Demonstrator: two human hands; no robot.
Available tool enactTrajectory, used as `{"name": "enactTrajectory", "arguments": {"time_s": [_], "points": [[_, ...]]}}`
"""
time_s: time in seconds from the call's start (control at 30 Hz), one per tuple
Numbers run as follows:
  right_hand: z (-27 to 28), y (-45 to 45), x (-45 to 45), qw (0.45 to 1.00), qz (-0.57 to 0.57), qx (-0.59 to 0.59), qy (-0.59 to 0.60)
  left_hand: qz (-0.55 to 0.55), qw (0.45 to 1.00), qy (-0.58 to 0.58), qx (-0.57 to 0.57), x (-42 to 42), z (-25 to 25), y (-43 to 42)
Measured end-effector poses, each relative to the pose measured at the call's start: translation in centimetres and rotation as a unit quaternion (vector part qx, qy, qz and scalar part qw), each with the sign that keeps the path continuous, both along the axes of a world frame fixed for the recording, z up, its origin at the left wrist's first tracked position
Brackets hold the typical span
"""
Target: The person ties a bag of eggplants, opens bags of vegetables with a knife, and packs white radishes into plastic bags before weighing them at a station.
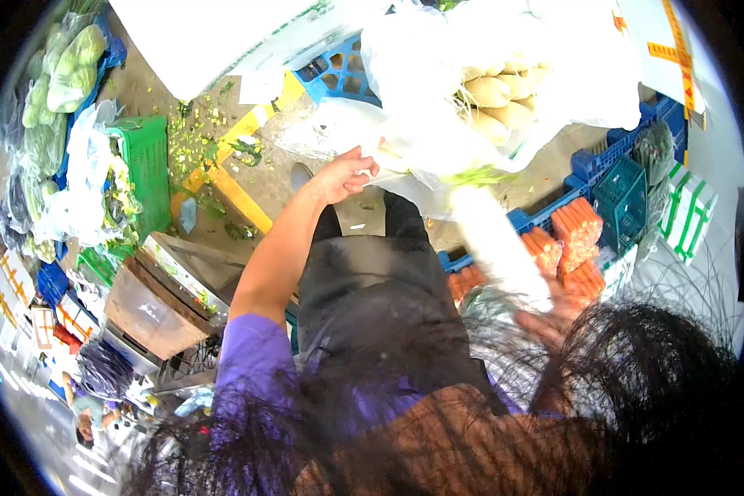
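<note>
My left hand (345,175) reaches forward with fingers curled, pinching the edge of a clear plastic bag (426,192). In my right hand (551,321), low on the right, is a large white radish (494,240). Motion blurs both the hand and the radish, whose green-stemmed end points up toward the bag. Just beyond, several more white radishes (494,93) lie in a bright white plastic liner (413,58). My hair hides part of the right wrist and forearm.
Bagged carrots (576,227) sit by blue crates (591,165) and a dark green crate (622,202) on the right. A green crate (147,169), bagged vegetables (76,70) and a brown box (153,307) stand left. Leaf scraps (192,136) litter the floor. Another person (89,409) is far left.
</note>
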State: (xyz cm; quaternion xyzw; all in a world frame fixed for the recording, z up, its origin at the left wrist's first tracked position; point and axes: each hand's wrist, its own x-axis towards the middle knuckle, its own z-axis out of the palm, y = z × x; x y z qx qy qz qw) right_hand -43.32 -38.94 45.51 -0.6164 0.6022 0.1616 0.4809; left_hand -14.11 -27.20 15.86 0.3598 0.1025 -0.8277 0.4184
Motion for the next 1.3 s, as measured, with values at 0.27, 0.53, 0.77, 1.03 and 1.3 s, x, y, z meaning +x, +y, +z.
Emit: {"name": "enactTrajectory", "arguments": {"time_s": [0.27,0.53,0.77,1.03,1.3], "points": [[-34.6,5.1,11.2,0.986,0.132,0.094,-0.051,-0.062,0.997,0.036,-0.026,-0.8,-0.4,1.9],[-51.0,7.1,11.8,0.972,0.234,-0.019,-0.003,-0.028,0.997,0.044,-0.063,0.4,-0.1,1.0],[-21.9,-9.3,6.9,0.992,-0.008,-0.079,-0.103,-0.005,0.995,0.091,-0.039,-0.5,0.8,-1.4],[-39.3,-19.6,8.4,0.618,0.572,-0.351,0.410,0.006,1.000,-0.002,-0.013,-1.1,0.0,-2.2],[-26.8,-19.4,8.5,0.785,0.498,-0.183,0.320,0.026,1.000,-0.010,-0.011,-0.6,0.0,-1.4]]}}
